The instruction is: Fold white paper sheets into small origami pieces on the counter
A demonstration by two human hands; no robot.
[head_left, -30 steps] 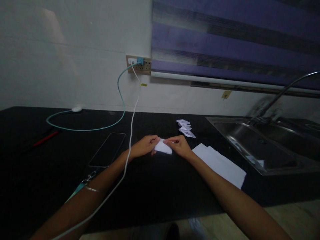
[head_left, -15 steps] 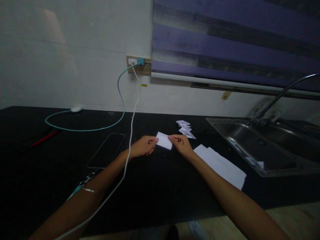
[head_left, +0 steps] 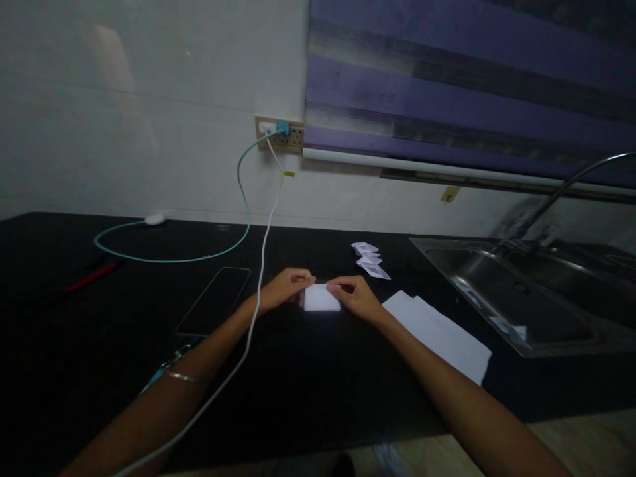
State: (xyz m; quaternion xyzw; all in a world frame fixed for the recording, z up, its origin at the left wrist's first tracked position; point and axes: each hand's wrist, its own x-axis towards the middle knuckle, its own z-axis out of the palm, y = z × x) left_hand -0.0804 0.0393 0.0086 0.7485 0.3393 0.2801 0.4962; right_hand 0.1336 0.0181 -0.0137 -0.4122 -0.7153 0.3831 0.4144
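Observation:
A small folded piece of white paper (head_left: pixel 322 299) lies on or just above the black countertop in front of me. My left hand (head_left: pixel 287 287) pinches its upper left corner between thumb and fingers. At the upper right edge, my right hand (head_left: pixel 355 296) grips the same paper, its thumb on top and the fingers curled behind. Behind the right hand sit several small folded paper shapes (head_left: pixel 370 260), lying in an overlapping row. Larger white sheets (head_left: pixel 440 336) lie by my right forearm, which covers part of them.
A dark phone (head_left: pixel 214 301) rests left of my left hand. A white cable (head_left: pixel 248 338) runs from the wall socket (head_left: pixel 281 135) across my left forearm. A teal cable (head_left: pixel 173 260) loops on the counter near a red pen-like object (head_left: pixel 93 277). The steel sink (head_left: pixel 497 298) is at right.
The folded paper has turned from a tilted position to lie squarely before me and come slightly nearer. Both hands still hold it, the right one a little lower.

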